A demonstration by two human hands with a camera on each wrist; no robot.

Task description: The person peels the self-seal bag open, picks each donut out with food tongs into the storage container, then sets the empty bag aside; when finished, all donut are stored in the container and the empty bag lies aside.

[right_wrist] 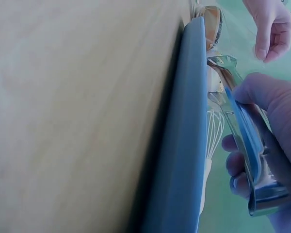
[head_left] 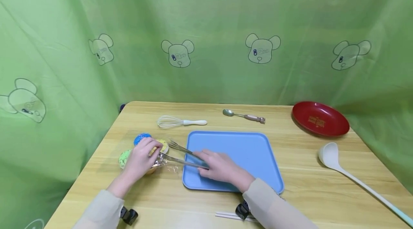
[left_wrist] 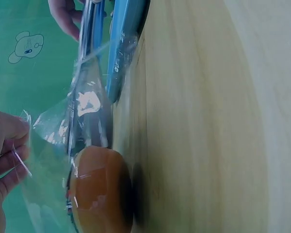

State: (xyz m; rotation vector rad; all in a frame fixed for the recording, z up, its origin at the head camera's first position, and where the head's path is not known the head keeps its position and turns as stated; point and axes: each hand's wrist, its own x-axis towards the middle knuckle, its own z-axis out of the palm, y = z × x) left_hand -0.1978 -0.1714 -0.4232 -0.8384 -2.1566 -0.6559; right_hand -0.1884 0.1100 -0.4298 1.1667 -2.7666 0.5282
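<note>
Here, saw the left hand [head_left: 140, 157] over the left part of the worktop [head_left: 180, 207], thumb and fingertips pinching a bit of clear film [left_wrist: 53, 127]. Found the brown bun [left_wrist: 102, 189] beneath that film, below the left hand and left of the blue tray [head_left: 235, 146]. Counted three more rounds close by: a green-topped piece [head_left: 124, 158], a blue-topped piece [head_left: 141, 138] and a yellow-topped piece [head_left: 163, 146].

Noted the right hand [head_left: 217, 166] above the tray, thumb and fingers curled round metal tongs [head_left: 185, 162]. Recorded the tong arms as spread apart, ends pointing left, the upper near the yellow-topped piece, the lower just beside the left hand. In the left wrist view, traced a tong arm through the shiny film as far as the bun; could not tell whether touching.

Beyond the tray, logged a white-handled whisk [head_left: 180, 122] and a small spoon [head_left: 243, 115], both lying flat. Toward the far right, spotted a red plate [head_left: 319, 119], with a pale ladle [head_left: 330, 155] nearer, bowl end away from the person. Glimpsed chopsticks [head_left: 227, 215] at the near side, partly hidden behind the right wrist. Behind everything, noted a green curtain [head_left: 219, 10] printed with bear heads.
</note>
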